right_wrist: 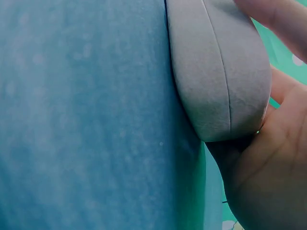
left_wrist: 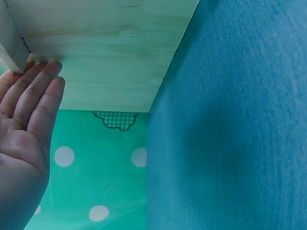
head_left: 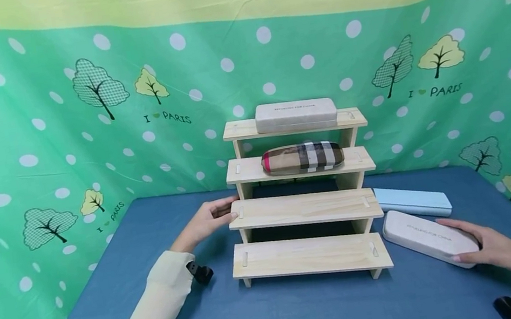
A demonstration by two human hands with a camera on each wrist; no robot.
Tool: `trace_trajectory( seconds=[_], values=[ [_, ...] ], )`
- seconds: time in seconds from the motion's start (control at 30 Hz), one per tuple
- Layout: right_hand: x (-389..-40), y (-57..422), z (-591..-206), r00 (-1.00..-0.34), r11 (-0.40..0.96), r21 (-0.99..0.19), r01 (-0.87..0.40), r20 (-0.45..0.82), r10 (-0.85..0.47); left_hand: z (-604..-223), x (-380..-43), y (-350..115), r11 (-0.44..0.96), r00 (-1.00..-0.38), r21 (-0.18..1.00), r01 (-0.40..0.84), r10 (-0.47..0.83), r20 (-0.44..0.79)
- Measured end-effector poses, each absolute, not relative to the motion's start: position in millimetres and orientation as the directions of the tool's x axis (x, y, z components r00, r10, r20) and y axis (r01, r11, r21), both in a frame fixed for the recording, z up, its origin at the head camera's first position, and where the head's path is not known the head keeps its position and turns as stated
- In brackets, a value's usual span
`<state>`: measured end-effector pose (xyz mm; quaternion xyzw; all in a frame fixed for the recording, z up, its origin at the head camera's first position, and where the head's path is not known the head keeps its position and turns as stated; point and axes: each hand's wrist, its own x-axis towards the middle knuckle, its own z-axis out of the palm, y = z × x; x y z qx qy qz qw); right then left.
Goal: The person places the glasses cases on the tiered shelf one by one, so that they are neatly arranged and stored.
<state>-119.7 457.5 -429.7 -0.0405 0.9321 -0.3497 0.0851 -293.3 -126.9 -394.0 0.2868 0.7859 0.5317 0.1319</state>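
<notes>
A stepped wooden shelf (head_left: 304, 210) stands on the blue cloth. At its left end my left hand (head_left: 207, 222) holds the second tread from the bottom, thumb at the tread's end. In the left wrist view the fingers (left_wrist: 38, 98) extend under the board, against the side panel. To the right of the shelf, my right hand (head_left: 490, 245) grips the near end of a greyish-white glasses case (head_left: 428, 238), thumb on the near side and fingers across the far side. The right wrist view shows the case's rounded end (right_wrist: 218, 81) and seam, close over the cloth.
Another greyish-white case (head_left: 295, 115) sits on the top tread, and a plaid case (head_left: 303, 158) on the one below. A light blue case (head_left: 412, 200) lies behind the gripped one. A green dotted curtain (head_left: 205, 79) hangs around the blue tabletop (head_left: 277, 317).
</notes>
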Motion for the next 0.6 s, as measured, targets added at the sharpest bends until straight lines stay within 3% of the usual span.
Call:
trace_trajectory(
  seconds=[0.6],
  values=[
    [-121.1,457.3,-429.0,-0.982,0.779,-0.627,-0.031,-0.124,-0.140,-395.8,-293.1,-125.8,0.270,-0.801,0.907,0.323,0.588,0.110]
  ],
)
